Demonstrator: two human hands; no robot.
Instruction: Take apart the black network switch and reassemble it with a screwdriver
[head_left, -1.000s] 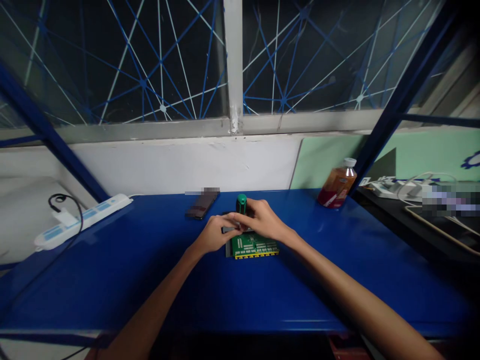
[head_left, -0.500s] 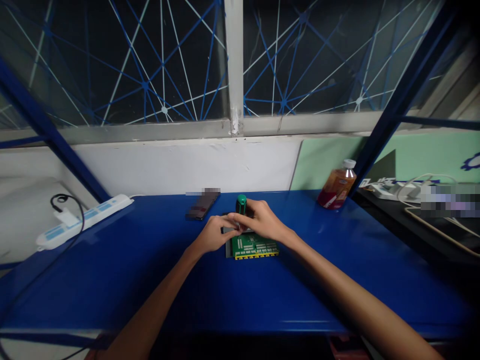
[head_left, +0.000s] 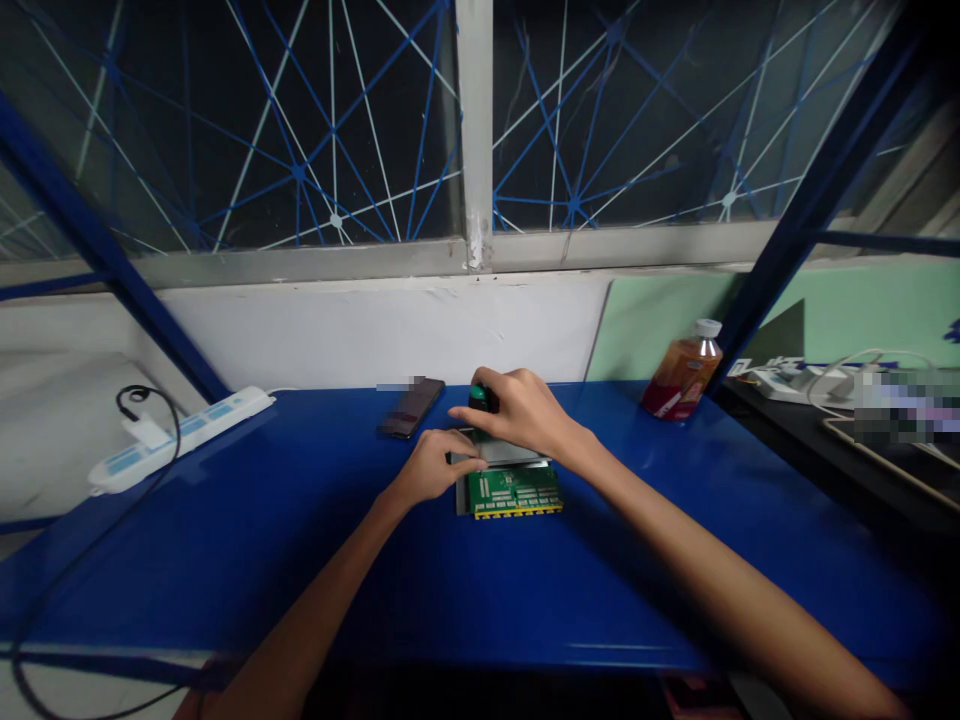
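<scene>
A green circuit board with a yellow-edged connector row lies on the table, a grey metal plate over its far part. My right hand is wrapped around the handle of a screwdriver, which stands upright with its green cap up; the thumb sticks out to the left. At the plate's left edge, my left hand has thumb and fingertips drawn together near the screwdriver's lower end. What lies between those fingertips is too small to make out. The screwdriver's tip is hidden.
A smartphone lies behind my left hand. On the left, a white power strip has a black cable plugged in. A drink bottle stands at the back right of the blue table. Cables and a dark surface are at the far right.
My right hand has shifted up around the screwdriver's handle, its fingers now over the cap and its thumb extended left. My left hand stays by the plate. The view has shifted slightly.
</scene>
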